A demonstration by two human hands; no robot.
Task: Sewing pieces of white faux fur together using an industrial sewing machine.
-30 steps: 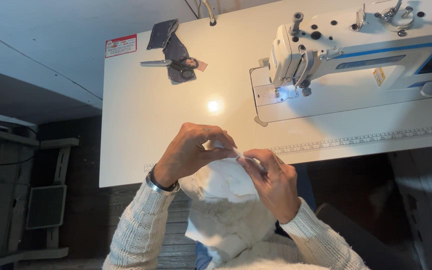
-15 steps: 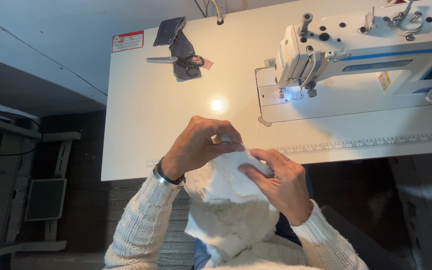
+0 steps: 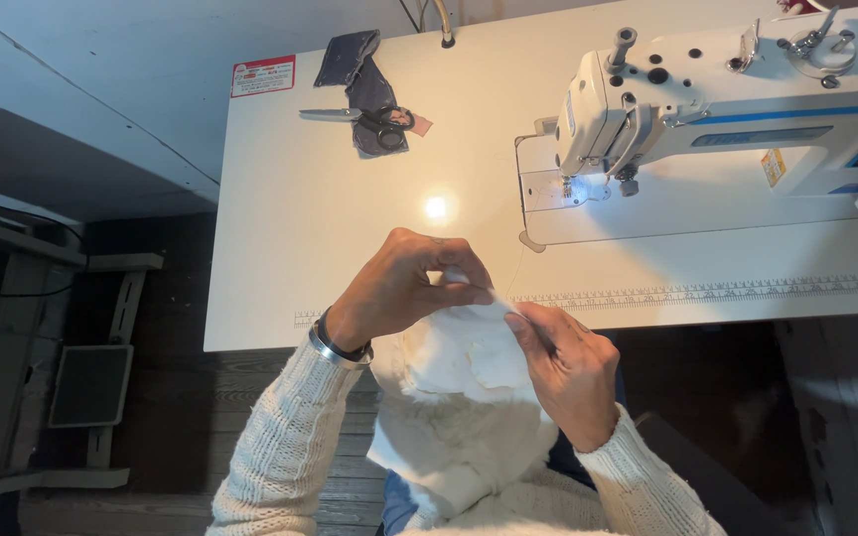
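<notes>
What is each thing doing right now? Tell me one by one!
white fabric: pinched at its top edge by both hands
left hand: fingers closed on the fabric
right hand: gripping the fabric
sewing machine: work light on, nothing under the needle
scissors: closed, lying on dark cloth

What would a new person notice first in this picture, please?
First, the left hand and right hand at the table's near edge, both pinching a piece of white fabric that hangs toward the lap. Next, the white sewing machine at the back right of the table, its needle area lit. Scissors lie on dark cloth scraps at the far edge.
</notes>
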